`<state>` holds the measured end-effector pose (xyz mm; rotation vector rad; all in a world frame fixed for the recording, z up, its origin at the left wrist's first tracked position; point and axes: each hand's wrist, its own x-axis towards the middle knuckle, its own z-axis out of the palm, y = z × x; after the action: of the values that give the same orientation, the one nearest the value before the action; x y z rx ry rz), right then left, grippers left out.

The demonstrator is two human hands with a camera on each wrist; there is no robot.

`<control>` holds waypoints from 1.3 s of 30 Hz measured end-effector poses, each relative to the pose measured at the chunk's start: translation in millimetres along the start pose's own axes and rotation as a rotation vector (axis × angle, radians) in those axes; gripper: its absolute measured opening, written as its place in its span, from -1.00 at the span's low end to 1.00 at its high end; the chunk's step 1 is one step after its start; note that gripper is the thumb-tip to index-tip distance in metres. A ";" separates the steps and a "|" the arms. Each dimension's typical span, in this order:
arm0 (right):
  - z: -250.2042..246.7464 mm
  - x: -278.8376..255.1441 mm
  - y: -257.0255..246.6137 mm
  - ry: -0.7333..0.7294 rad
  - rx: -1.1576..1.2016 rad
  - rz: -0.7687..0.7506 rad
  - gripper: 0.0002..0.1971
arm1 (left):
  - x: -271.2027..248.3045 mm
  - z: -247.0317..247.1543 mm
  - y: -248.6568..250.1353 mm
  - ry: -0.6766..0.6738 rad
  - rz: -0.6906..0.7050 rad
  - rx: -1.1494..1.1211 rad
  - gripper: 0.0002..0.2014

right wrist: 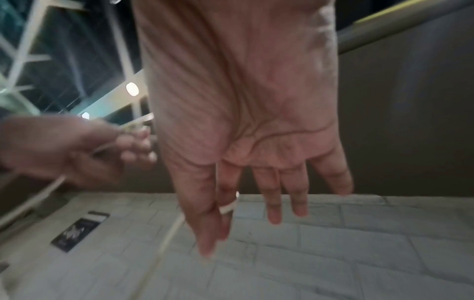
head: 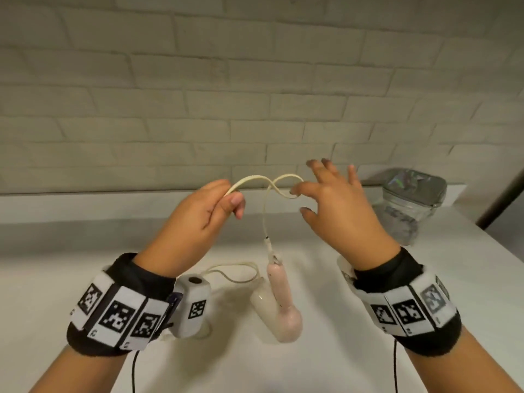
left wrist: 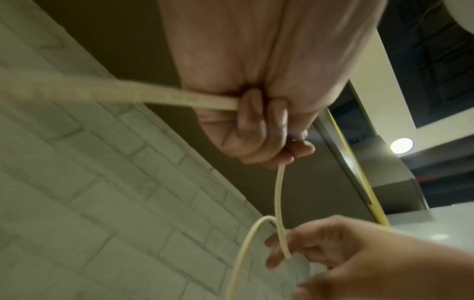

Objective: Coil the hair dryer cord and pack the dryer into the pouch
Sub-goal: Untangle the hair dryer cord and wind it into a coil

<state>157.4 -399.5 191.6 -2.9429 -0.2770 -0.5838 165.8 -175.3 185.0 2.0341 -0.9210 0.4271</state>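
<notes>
A pink and white hair dryer [head: 280, 307] lies on the white counter [head: 56, 251] between my wrists. Its cream cord [head: 249, 177] rises from the handle and crosses itself in a small loop in the air. My left hand [head: 215, 205] grips the cord in a fist [left wrist: 261, 132]. My right hand [head: 329, 199] holds the loop's right end; the cord [right wrist: 228, 208] sits between thumb and index finger while the other fingers spread straight. A slack stretch of cord [head: 235, 268] lies on the counter left of the dryer. The silver pouch [head: 411, 202] stands at the back right.
A pale brick wall [head: 255, 95] rises right behind the counter. The counter's right edge [head: 504, 251] falls away just past the pouch. Black cables hang from both wrist bands toward me.
</notes>
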 end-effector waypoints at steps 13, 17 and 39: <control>-57.8 33.4 -19.3 -0.006 1.037 -0.091 -0.66 | 32.5 -25.1 -49.1 0.429 -0.146 0.115 -0.93; -60.6 42.9 -29.9 -0.241 1.423 -0.046 -0.75 | 40.7 -11.8 -35.8 0.716 -0.195 0.093 -0.87; 8.1 33.8 54.2 0.432 0.463 -0.003 -0.62 | -40.3 111.7 -25.0 -0.041 -0.658 -1.049 -0.53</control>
<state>202.1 -445.8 192.4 -2.3078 -0.3157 -0.9813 153.6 -237.9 81.8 1.2301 -0.3033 -0.4031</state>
